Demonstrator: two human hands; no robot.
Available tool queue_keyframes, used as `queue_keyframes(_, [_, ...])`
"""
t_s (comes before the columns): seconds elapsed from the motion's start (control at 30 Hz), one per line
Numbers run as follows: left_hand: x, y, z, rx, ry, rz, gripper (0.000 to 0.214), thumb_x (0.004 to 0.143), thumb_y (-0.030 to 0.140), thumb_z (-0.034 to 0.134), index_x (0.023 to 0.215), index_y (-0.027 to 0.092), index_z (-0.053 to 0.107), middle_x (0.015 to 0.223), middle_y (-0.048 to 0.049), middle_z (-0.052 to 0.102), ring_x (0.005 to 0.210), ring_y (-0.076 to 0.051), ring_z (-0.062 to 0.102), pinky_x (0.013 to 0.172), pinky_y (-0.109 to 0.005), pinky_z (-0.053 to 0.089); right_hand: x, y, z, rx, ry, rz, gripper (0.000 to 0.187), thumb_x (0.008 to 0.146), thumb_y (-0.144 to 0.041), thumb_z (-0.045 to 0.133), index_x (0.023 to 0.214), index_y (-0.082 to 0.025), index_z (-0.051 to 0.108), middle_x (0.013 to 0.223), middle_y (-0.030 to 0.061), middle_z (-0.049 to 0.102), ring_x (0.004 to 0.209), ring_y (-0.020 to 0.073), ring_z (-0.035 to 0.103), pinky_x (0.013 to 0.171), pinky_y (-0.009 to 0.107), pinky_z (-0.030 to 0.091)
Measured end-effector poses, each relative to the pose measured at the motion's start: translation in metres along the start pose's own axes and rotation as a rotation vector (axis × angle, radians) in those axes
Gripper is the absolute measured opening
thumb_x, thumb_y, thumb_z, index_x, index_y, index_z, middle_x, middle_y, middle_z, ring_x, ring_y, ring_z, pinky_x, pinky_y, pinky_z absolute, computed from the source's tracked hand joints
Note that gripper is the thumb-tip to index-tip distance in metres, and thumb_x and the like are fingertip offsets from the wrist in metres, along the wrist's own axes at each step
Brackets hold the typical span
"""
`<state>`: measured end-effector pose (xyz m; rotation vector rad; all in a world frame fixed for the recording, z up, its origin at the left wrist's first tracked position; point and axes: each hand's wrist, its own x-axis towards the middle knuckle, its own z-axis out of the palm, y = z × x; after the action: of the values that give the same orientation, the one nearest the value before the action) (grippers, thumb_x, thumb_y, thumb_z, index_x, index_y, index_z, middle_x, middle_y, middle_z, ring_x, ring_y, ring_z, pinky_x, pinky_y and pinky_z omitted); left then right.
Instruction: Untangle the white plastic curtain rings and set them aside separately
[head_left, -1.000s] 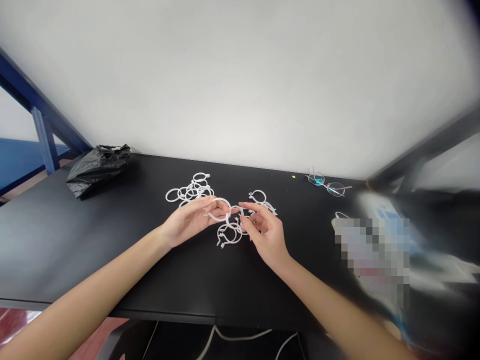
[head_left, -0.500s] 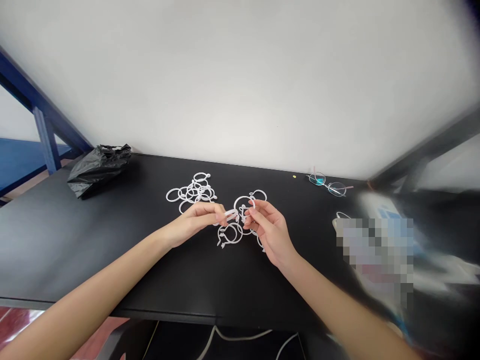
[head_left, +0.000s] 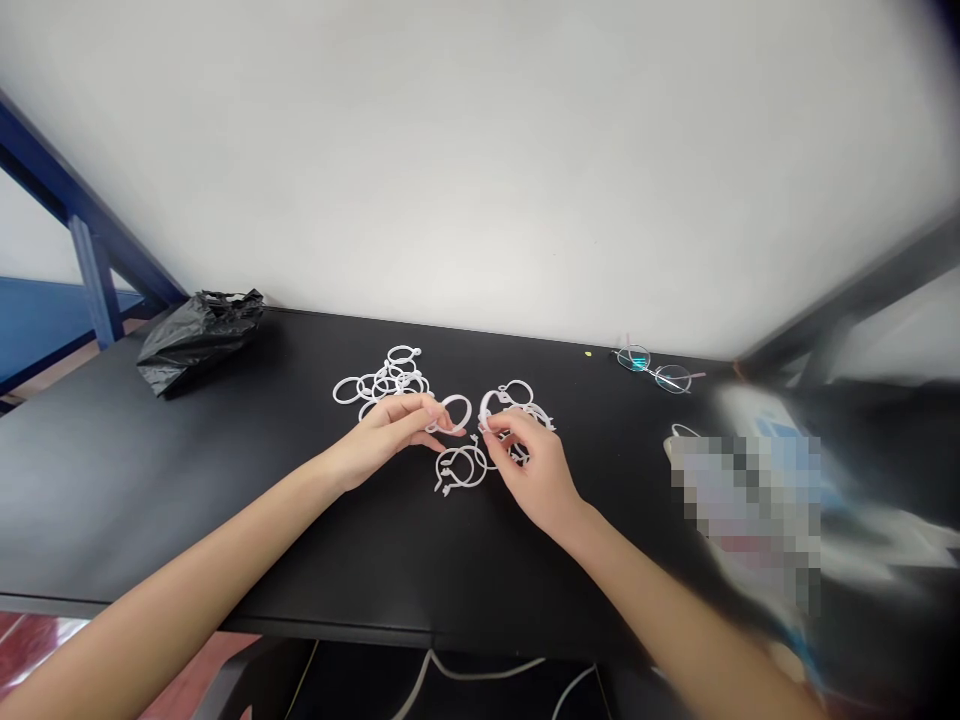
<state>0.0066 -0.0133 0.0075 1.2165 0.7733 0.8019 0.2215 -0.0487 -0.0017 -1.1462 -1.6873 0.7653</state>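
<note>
My left hand (head_left: 401,425) pinches a white plastic ring (head_left: 466,412), a curtain ring by its look, between thumb and fingers. Facing it across a small gap, my right hand (head_left: 536,460) grips another white ring (head_left: 484,408), seen nearly edge-on. Open white rings with small clasp ends (head_left: 469,482) lie on the black table just below the hands. More loose rings (head_left: 519,384) lie behind and partly under the right hand. A heap of white rings (head_left: 382,383), which look closed, sits beyond the left hand and is partly covered by it.
A crumpled black plastic bag (head_left: 201,335) lies at the table's (head_left: 360,570) back left. Eyeglasses (head_left: 652,371) rest near the wall at the back right. A blurred, partly pixelated package (head_left: 750,520) is on the right. Pale cables (head_left: 480,678) hang below the front edge.
The two held rings, close together before, are now apart and turned differently. My right hand has rotated and dipped slightly; my left hand has stayed almost in place.
</note>
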Motion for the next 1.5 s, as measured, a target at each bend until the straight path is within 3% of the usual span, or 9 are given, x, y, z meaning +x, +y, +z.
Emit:
queue_keyframes(0.17, [0.0,0.003,0.0,-0.084,0.059,-0.031,0.032,0.091,0.042,0.064,0.076,0.014,0.063,0.081,-0.0025,0.061,0.07,-0.012,0.063,0.06,-0.02,0.053,-0.002,0.007,0.0,-0.235,-0.085,-0.086,0.013,0.089,-0.017,0.057,0.088,-0.022,0.07,0.089,0.006,0.071,0.079,0.0205,0.064,0.064,0.033,0.051])
queue_keyframes(0.33, [-0.001,0.003,0.001,-0.07,0.028,-0.043,0.023,0.088,0.035,0.069,0.08,0.014,0.067,0.083,-0.0036,0.068,0.076,-0.013,0.066,0.069,-0.022,0.055,-0.004,0.006,0.002,-0.296,-0.114,-0.035,0.012,0.085,-0.016,0.063,0.091,-0.023,0.072,0.089,0.0047,0.071,0.077,0.0203,0.065,0.062,0.032,0.05])
queue_keyframes(0.47, [-0.001,0.003,0.002,-0.117,-0.04,-0.104,0.017,0.087,0.032,0.071,0.089,0.014,0.071,0.085,-0.0053,0.073,0.075,-0.015,0.069,0.071,-0.024,0.056,-0.007,0.003,0.003,-0.253,-0.019,-0.065,0.025,0.084,-0.021,0.068,0.108,-0.024,0.069,0.095,0.0049,0.071,0.064,0.0161,0.062,0.059,0.032,0.052])
queue_keyframes(0.6, [-0.002,0.003,0.003,-0.212,-0.143,-0.146,0.017,0.087,0.029,0.071,0.091,0.013,0.072,0.08,-0.0065,0.074,0.066,-0.014,0.069,0.07,-0.026,0.056,-0.009,0.003,0.002,-0.178,-0.043,-0.272,0.05,0.086,-0.023,0.068,0.134,-0.029,0.056,0.132,0.0099,0.061,0.097,0.0221,0.068,0.082,0.038,0.059])
queue_keyframes(0.7, [-0.002,0.002,0.003,-0.269,-0.201,-0.181,0.017,0.087,0.028,0.071,0.089,0.012,0.072,0.078,-0.0065,0.074,0.064,-0.013,0.069,0.069,-0.025,0.056,-0.011,0.004,0.003,-0.171,-0.106,-0.375,0.054,0.088,-0.022,0.067,0.139,-0.031,0.052,0.139,0.0097,0.057,0.121,0.0264,0.06,0.096,0.043,0.056])
queue_keyframes(0.93, [-0.003,0.0,0.006,-0.296,-0.228,-0.202,0.016,0.087,0.029,0.071,0.093,0.013,0.073,0.082,-0.007,0.074,0.067,-0.013,0.069,0.072,-0.025,0.057,-0.012,0.007,0.007,-0.143,-0.027,-0.357,0.049,0.085,-0.019,0.067,0.132,-0.032,0.06,0.118,0.0067,0.07,0.09,0.0225,0.071,0.078,0.039,0.063])
queue_keyframes(1.1, [-0.004,0.001,0.005,-0.171,-0.176,-0.117,0.025,0.088,0.035,0.07,0.103,0.016,0.072,0.095,-0.0082,0.071,0.076,-0.015,0.068,0.073,-0.026,0.058,-0.009,-0.003,0.006,-0.117,0.062,-0.309,0.041,0.079,-0.022,0.07,0.119,-0.027,0.068,0.095,0.0061,0.074,0.062,0.0164,0.063,0.06,0.035,0.06])
queue_keyframes(1.3, [-0.005,0.0,0.013,0.181,-0.041,0.202,0.02,0.084,0.031,0.073,0.1,0.017,0.074,0.092,-0.0066,0.069,0.073,-0.014,0.064,0.065,-0.023,0.058,-0.009,-0.011,0.005,-0.056,0.054,-0.238,0.031,0.071,-0.023,0.075,0.102,-0.023,0.073,0.076,0.0022,0.072,0.056,0.0149,0.06,0.056,0.032,0.057])
queue_keyframes(1.5, [-0.006,0.0,0.017,0.228,0.064,0.244,0.016,0.083,0.032,0.074,0.085,0.017,0.076,0.081,-0.0055,0.071,0.065,-0.013,0.064,0.058,-0.022,0.059,-0.009,-0.009,0.006,0.0,0.045,-0.152,0.021,0.07,-0.023,0.076,0.091,-0.021,0.073,0.073,0.002,0.072,0.056,0.015,0.063,0.058,0.032,0.059])
